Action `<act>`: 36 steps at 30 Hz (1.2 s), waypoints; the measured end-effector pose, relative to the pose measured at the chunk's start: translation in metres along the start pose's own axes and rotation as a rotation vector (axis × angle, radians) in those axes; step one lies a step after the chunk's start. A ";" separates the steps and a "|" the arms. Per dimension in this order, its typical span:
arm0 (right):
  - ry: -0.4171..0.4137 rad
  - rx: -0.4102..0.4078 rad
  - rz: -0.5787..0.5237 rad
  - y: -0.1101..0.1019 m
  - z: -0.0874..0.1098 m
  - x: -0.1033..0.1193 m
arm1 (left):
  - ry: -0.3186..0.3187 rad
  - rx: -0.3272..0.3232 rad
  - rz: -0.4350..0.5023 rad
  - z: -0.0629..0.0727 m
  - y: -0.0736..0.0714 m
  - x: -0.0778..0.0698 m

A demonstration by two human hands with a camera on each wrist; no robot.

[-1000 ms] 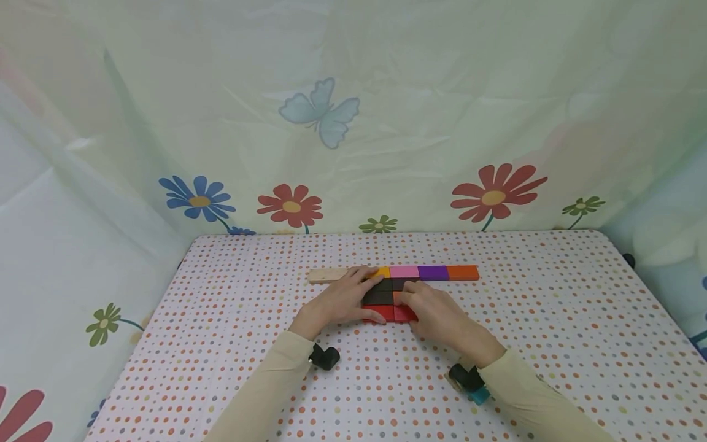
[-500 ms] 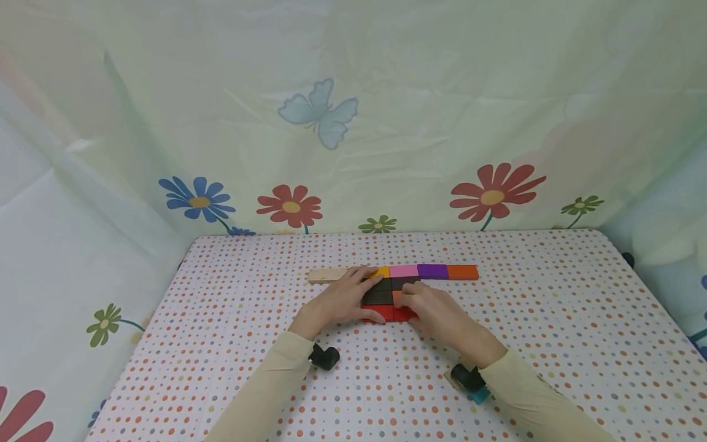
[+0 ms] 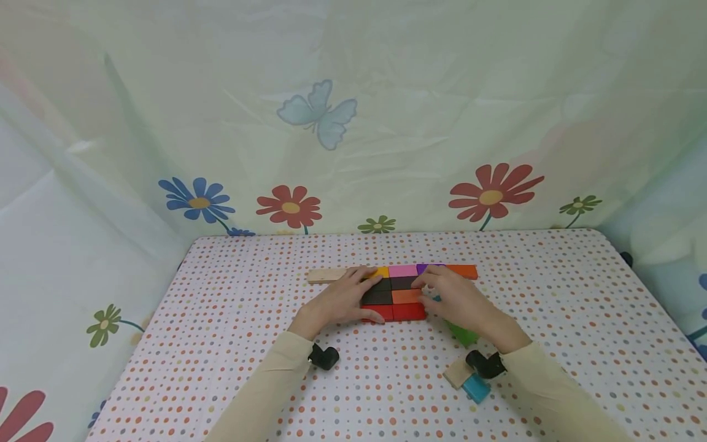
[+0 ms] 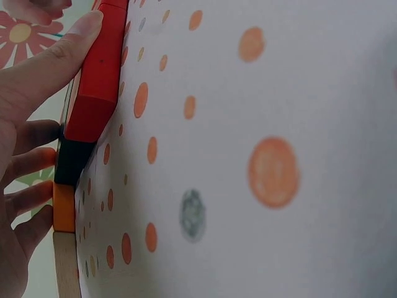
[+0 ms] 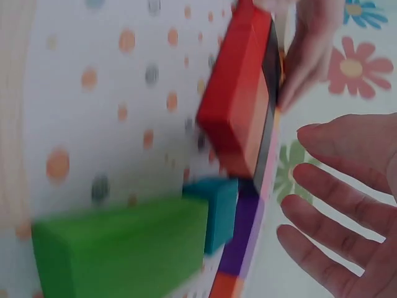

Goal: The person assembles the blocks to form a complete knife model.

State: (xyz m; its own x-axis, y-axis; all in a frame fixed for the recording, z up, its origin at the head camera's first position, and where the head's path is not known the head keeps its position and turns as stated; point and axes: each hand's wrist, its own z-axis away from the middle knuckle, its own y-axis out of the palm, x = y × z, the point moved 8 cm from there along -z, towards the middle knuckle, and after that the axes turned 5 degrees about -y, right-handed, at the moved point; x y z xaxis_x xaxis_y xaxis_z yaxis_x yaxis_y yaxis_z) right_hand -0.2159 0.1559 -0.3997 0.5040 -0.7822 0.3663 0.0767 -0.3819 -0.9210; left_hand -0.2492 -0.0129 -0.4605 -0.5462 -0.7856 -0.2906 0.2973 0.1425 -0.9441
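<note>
At the far left, a bare wooden plank [image 3: 326, 275] is laid on the dotted table [image 3: 248, 368]. Beside it, the left hand [image 3: 342, 299] is spread wide over the block cluster; nothing is clasped, but its fingertips are rested against the dark blocks [image 3: 377, 298] and the yellow block [image 3: 382, 271], and its thumb is laid on the left red block [image 3: 388, 312]. In the middle, the pink block [image 3: 402, 271], the light orange block [image 3: 405, 297] and the right red block [image 3: 409, 312] are left uncovered. Farther right, the right hand [image 3: 461, 301] is held above the purple block [image 5: 240, 230], its 4 visible digits parted and empty. Below that hand, 1 teal block [image 5: 220, 214] and 1 green block [image 3: 463, 334] are seen. Nearer the front, 1 small wooden block [image 3: 456, 373] and 1 blue block [image 3: 476, 388] are set side by side; the orange block [image 3: 463, 271] is placed at the back row's right end.
</note>
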 end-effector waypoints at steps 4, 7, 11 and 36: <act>0.028 0.004 -0.016 -0.008 0.004 -0.013 | 0.003 -0.001 0.005 -0.001 0.000 0.000; 0.065 0.031 -0.031 -0.009 0.008 -0.021 | 0.006 -0.001 0.006 -0.001 -0.001 -0.001; 0.088 0.093 -0.020 -0.004 0.017 -0.029 | 0.006 0.005 0.002 -0.002 -0.002 -0.001; 0.091 0.076 -0.087 0.021 0.017 -0.033 | 0.052 0.018 -0.103 -0.024 0.003 -0.046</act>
State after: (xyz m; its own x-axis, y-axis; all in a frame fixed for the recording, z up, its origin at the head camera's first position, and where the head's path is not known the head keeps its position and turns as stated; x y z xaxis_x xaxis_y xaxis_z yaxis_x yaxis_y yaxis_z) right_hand -0.2162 0.1819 -0.4334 0.4130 -0.7906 0.4521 0.1836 -0.4139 -0.8916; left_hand -0.2418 0.0382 -0.4541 -0.6148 -0.7629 -0.2002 0.2514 0.0510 -0.9665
